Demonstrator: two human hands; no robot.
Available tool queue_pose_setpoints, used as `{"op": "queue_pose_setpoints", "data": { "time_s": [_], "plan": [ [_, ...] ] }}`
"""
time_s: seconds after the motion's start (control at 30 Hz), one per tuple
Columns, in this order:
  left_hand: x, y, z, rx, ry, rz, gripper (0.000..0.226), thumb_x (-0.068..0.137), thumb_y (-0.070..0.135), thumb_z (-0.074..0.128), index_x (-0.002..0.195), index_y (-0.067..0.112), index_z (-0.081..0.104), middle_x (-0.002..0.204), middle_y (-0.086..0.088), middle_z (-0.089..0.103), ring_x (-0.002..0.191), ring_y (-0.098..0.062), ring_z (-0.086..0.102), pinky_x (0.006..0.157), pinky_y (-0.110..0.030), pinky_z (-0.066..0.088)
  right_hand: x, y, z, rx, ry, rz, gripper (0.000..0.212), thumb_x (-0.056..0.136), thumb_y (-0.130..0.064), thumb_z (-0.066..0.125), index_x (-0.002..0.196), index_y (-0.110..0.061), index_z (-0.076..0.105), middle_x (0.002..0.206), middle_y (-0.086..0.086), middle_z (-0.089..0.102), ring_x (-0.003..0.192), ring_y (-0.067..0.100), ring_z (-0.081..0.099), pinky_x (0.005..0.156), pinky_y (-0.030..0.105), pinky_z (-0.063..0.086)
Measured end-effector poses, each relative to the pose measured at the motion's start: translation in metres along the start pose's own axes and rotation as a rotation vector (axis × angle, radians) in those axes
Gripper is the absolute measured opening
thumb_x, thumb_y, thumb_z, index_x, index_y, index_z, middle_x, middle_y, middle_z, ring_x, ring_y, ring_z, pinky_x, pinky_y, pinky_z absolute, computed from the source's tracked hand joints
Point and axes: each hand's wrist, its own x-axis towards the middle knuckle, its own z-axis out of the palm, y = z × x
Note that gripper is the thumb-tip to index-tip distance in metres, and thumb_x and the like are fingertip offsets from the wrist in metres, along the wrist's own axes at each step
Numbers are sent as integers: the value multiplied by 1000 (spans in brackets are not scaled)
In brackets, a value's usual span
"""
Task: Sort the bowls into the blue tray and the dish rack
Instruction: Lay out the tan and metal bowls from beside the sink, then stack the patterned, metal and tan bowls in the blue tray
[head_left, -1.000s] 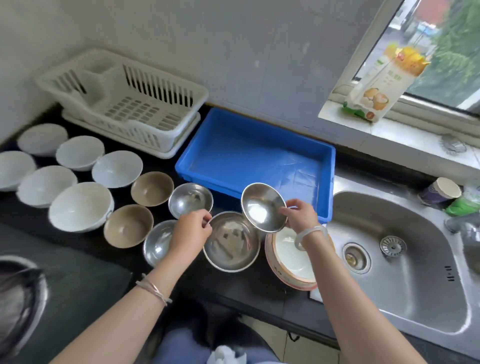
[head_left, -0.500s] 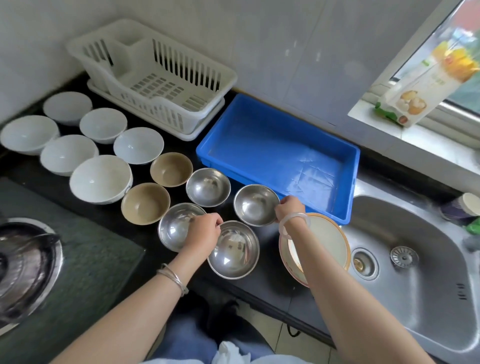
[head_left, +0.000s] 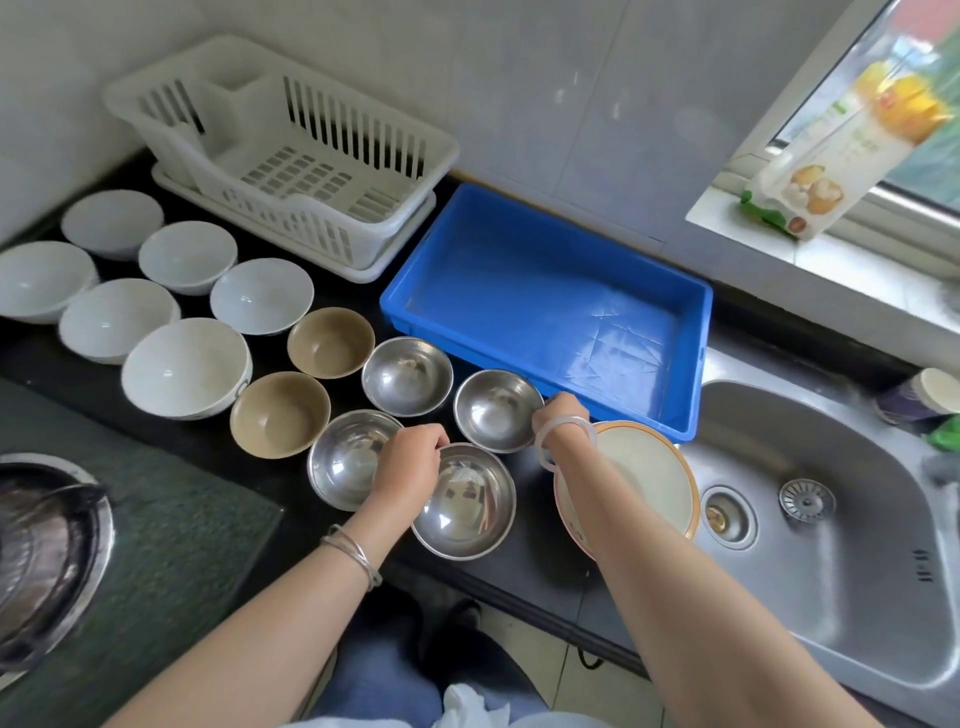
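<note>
Here curled left hand (head_left: 410, 464) grips near steel bowl (head_left: 467, 512), right hand (head_left: 562, 411) pinches far steel bowl (head_left: 496, 410).

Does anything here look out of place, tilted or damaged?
The orange-rimmed bowl looks tilted at the edge of the sink, not flat on the counter. The blue tray has scratch marks on its floor. Nothing else stands out.

Pale grey tiled wall (head_left: 519, 78) behind black countertop (head_left: 530, 587), daylit window (head_left: 935, 166) over white sill (head_left: 857, 270) at right, steel sink (head_left: 857, 597), tiled floor (head_left: 550, 670) below.
</note>
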Motion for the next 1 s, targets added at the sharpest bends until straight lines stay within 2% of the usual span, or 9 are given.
{"op": "queue_pose_setpoints", "data": {
  "time_s": [0.27, 0.33, 0.43, 0.53, 0.7, 0.8, 0.9, 0.93, 1.0],
  "plan": [
    [4, -7, 6, 7, 15, 7, 24, 87, 0, 48, 98, 12, 65, 90, -6, 69, 80, -20, 62, 63, -29, 49, 1, 2, 12, 174, -16, 66, 27, 86, -4, 49, 112, -6, 55, 108, 14, 62, 83, 26, 52, 71, 31, 41],
    [5, -7, 8, 10, 27, 32, 25, 87, 1, 50, 103, 12, 66, 93, -6, 70, 84, -21, 63, 65, -29, 49, 1, 3, 17, 259, -29, 95, 30, 87, -4, 50, 117, -8, 52, 110, 15, 63, 91, 29, 60, 80, 35, 50],
    [7, -8, 10, -3, 40, 53, 27, 87, 0, 51, 107, 12, 65, 98, -7, 71, 89, -23, 64, 70, -29, 50, -1, 2, 21, 324, -36, 112, 30, 87, -5, 49, 117, -9, 51, 106, 17, 64, 96, 33, 64, 89, 43, 53],
    [9, -9, 12, -31, 42, 44, 30, 87, 1, 50, 109, 14, 66, 100, -6, 71, 91, -22, 65, 69, -26, 48, -3, 2, 21, 358, -44, 98, 30, 88, -7, 46, 117, -8, 53, 102, 16, 62, 93, 31, 63, 86, 41, 54],
    [11, -10, 11, -51, 10, 46, 30, 88, 1, 50, 109, 16, 66, 103, -5, 70, 90, -20, 64, 66, -24, 46, -12, 2, 19, 351, -78, 37, 31, 88, -13, 44, 119, -7, 50, 93, 11, 57, 80, 25, 55, 63, 29, 41],
    [13, -8, 7, -57, -14, 40, 30, 89, 2, 50, 111, 16, 65, 108, -4, 70, 95, -20, 64, 72, -26, 49, -19, 4, 14, 339, -80, -28, 29, 88, -15, 45, 116, -12, 50, 90, 7, 57, 73, 19, 52, 68, 29, 39],
    [14, 1, 3, -83, -15, 66, 28, 90, 6, 50, 112, 15, 64, 110, -3, 69, 98, -19, 63, 76, -27, 50, -24, 15, 1, 359, 19, -121, 43, 91, -16, 45, 134, -11, 45, 128, 7, 57, 107, 25, 56, 87, 29, 40],
    [14, 6, 2, -97, -16, 77, 27, 90, 7, 50, 112, 14, 64, 110, -3, 68, 97, -19, 63, 77, -28, 51, -27, 20, -5, 373, 77, -152, 42, 91, -14, 45, 133, -12, 47, 133, 6, 56, 115, 25, 54, 91, 27, 39],
    [14, 19, 2, -126, -35, 94, 25, 90, 9, 51, 111, 13, 65, 110, -4, 68, 98, -20, 62, 83, -32, 52, -32, 35, -19, 395, 212, -197, 35, 91, -12, 44, 123, -14, 56, 124, 5, 63, 107, 23, 59, 81, 22, 40]
  ]
}}
